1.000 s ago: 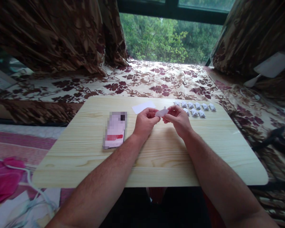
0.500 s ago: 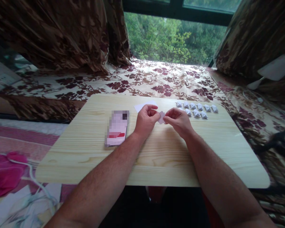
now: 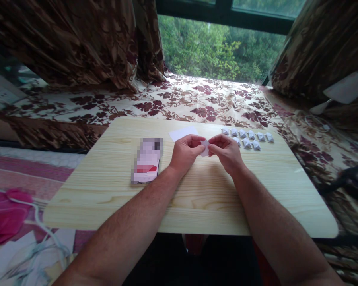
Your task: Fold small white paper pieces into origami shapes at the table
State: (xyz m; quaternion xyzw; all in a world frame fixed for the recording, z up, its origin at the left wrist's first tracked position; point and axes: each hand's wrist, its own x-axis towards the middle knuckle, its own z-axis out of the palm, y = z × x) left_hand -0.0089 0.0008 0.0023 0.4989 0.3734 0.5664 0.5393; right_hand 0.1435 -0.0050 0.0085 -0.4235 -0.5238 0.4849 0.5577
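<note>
Between my two hands, just above the wooden table (image 3: 179, 214), is a small piece of white paper (image 3: 205, 148) with pointed corners. My left hand (image 3: 185, 150) pinches its left side between thumb and fingers. On the other side my right hand (image 3: 226, 151) grips it by the right edge, fingers closed. Beyond my right hand stand two rows of small folded white paper pieces (image 3: 251, 135), each with a raised peak; my hand covers part of the nearer row. Flat sheets of white paper (image 3: 183, 132) lie behind my left hand.
A phone (image 3: 147, 161) with a blurred-out screen lies left of my left forearm. Behind the table a floral cloth (image 3: 197, 99) covers the window ledge. At the lower left are a pink cloth (image 3: 8, 216), a white cable (image 3: 37, 214) and paper scraps. A lamp (image 3: 346, 87) stands at the right.
My hands have drawn closer together around the paper piece, which now sits slightly further right and turned, showing more pointed corners. More of the flat sheets shows behind my left hand.
</note>
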